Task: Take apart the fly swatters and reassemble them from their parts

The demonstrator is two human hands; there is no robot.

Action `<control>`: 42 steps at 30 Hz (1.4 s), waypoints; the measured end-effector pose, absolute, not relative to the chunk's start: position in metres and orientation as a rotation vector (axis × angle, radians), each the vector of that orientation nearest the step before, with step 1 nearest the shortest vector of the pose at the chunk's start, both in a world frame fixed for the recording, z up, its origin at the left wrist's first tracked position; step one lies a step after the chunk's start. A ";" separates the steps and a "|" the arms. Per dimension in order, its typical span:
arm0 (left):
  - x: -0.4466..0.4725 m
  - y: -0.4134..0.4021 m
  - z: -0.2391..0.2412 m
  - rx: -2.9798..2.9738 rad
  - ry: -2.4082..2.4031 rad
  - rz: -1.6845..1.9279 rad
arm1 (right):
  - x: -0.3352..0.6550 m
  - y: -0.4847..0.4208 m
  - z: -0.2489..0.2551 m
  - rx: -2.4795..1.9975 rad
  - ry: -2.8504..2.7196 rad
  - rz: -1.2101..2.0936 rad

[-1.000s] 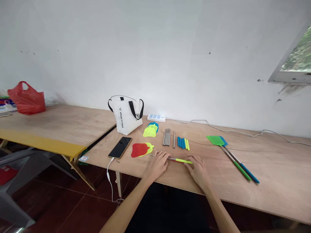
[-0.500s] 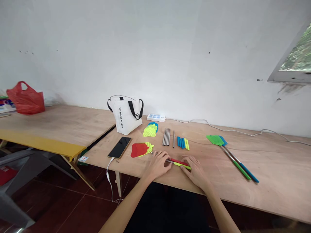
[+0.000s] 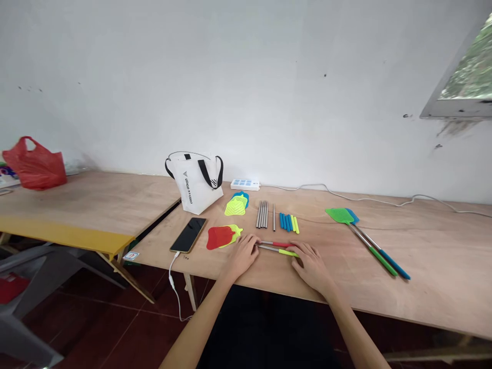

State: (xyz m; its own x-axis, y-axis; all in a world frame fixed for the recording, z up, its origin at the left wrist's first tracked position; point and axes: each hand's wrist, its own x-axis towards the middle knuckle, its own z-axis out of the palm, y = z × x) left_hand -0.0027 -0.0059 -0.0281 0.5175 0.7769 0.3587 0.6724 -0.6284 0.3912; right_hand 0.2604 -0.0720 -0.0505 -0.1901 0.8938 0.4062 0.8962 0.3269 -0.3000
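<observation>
Your left hand [image 3: 240,254] lies palm down on the pale plywood tabletop [image 3: 423,266]. Its fingers are loosely bent over the bare ends of two thin rods that lie side by side between your hands. Whether they pinch the rods or only press on them, I cannot tell (the fingertips hide the contact). The farther one is a steel rod with a red grip [image 3: 280,244]. The nearer is a steel rod with a yellow-green grip [image 3: 286,252]. Your right hand [image 3: 312,265] also rests palm down, flat and open, holding nothing, with its fingertips touching the outer end of the yellow-green grip.

Just left of your left hand's fingertips, a red mesh swatter head [image 3: 220,237] overlaps a yellow mesh swatter head [image 3: 235,231]. Farther left of that hand, a black smartphone [image 3: 188,234] lies flat, its white cable trailing off the table edge.

Beyond your hands, away from you, lies a row of bare steel rods [image 3: 262,214]. Just right of them is a row of blue and yellow grips [image 3: 289,224]. Farther back on the left, a white tote bag with black handles [image 3: 197,184] stands upright.

Well to the right of your right hand, two finished swatters [image 3: 365,241], one green and one blue, lie together at a slant.
</observation>
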 end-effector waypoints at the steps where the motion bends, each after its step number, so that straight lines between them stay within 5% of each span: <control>1: -0.003 -0.006 -0.029 2.553 1.216 0.755 | 0.263 -0.072 -0.051 -1.563 -2.114 -0.001; 42: -0.002 -0.011 -0.027 2.456 1.005 0.800 | 0.281 -0.068 -0.057 -1.498 -2.139 -0.021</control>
